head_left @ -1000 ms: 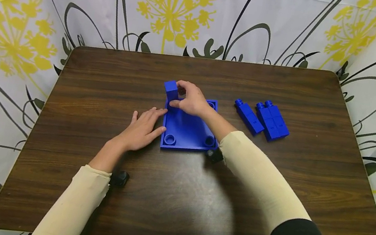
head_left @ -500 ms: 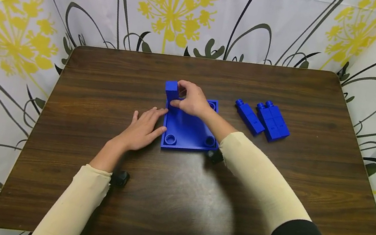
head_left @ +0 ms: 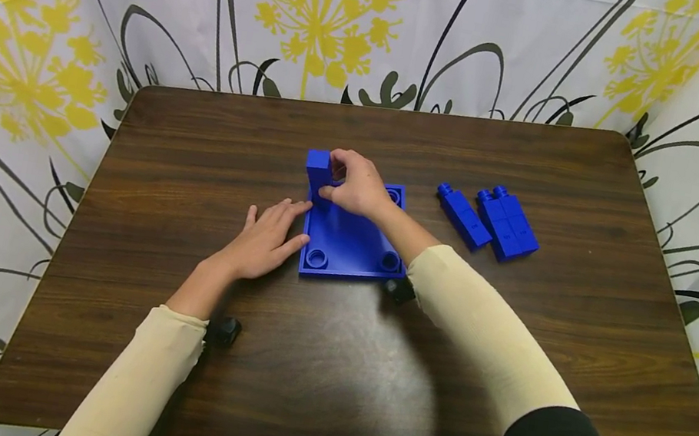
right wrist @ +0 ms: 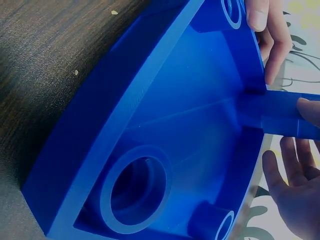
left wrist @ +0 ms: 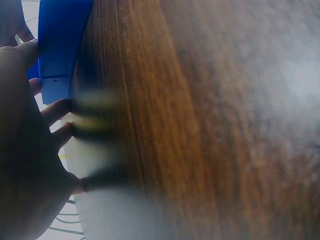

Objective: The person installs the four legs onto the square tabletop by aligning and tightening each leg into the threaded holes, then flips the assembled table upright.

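Currently R hand (head_left: 358, 184) pinching blue square-sided plastic post (head_left: 317, 170), upright at far-L corner of shallow blue rectangular plastic tray (head_left: 351, 240) on brown wood-grain tbl (head_left: 510, 340); L hand (head_left: 263, 240) spread, touching tray's L side.

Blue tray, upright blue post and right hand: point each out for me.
Blue tray (head_left: 353, 238), head view: bare floor.
Upright blue post (head_left: 319, 176), head view: side below its top.
Right hand (head_left: 358, 184), head view: back of the hand.
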Available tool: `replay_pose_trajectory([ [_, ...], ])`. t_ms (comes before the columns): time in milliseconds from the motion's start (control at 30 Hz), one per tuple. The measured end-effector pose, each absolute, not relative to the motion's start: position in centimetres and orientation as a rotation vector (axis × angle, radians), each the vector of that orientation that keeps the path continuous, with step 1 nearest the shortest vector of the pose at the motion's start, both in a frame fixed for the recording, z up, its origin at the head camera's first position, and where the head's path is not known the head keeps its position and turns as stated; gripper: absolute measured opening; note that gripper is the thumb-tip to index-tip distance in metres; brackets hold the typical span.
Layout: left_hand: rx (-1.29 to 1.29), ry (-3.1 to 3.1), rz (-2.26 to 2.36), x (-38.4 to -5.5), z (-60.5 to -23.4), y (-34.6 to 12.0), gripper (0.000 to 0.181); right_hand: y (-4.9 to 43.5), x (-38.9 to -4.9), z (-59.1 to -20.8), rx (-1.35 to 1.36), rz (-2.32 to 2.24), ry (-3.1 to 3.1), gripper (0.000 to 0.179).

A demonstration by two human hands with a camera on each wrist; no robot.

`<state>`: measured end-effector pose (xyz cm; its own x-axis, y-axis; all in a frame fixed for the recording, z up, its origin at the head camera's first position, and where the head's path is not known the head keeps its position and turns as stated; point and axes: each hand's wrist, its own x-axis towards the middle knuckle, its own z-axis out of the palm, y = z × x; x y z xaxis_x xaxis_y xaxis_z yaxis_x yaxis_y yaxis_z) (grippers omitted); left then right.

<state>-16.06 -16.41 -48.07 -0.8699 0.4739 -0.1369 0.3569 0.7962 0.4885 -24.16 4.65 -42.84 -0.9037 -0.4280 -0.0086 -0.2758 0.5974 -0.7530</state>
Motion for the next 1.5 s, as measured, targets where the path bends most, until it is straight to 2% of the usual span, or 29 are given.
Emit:
replay_pose_trajectory([
  [700,0.645,2.713,0.656,-16.2,-47.9,-16.3,0.065,4.3,-23.3,-42.8,-0.551,-1.091,2.834,0.032],
  [1500,0.637,2.722,0.574,-16.0,-47.7,-16.4,0.066,3.6,-22.2,-43.7,-0.437,-1.149,2.909,0.047],
])
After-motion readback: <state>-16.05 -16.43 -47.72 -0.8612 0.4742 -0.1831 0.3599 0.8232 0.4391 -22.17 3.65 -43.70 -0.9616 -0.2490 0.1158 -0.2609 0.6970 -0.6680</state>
